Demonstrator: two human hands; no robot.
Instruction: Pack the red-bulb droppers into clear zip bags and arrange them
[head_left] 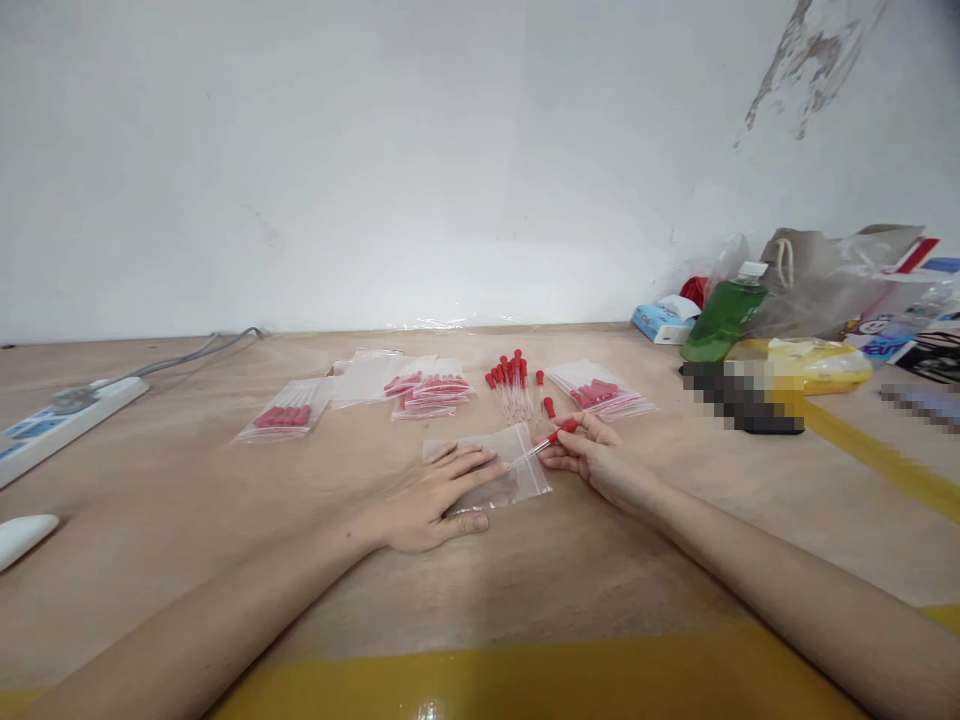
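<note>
A clear zip bag (pixel 517 484) lies flat on the table, its zip end toward the right. My left hand (pixel 442 492) rests on it palm down, fingers stretched out. Between the thumb and fingers of my right hand (pixel 596 455) is a glass dropper with a red rubber bulb (pixel 562 432). Its thin glass tip points left, at the bag's mouth; whether the tip is inside or above the bag I cannot tell. Just behind, a group of loose droppers (pixel 514 375) lies with red bulbs facing away, and two more lie close to my right fingers.
Filled bags of droppers lie at left (pixel 283 412), at centre (pixel 431 388) and at right (pixel 600 390). A power strip (pixel 112 400) sits far left. To the right are a tissue pack (pixel 661 323), a green bottle (pixel 724 318), a yellow packet (pixel 832 365) and plastic bags.
</note>
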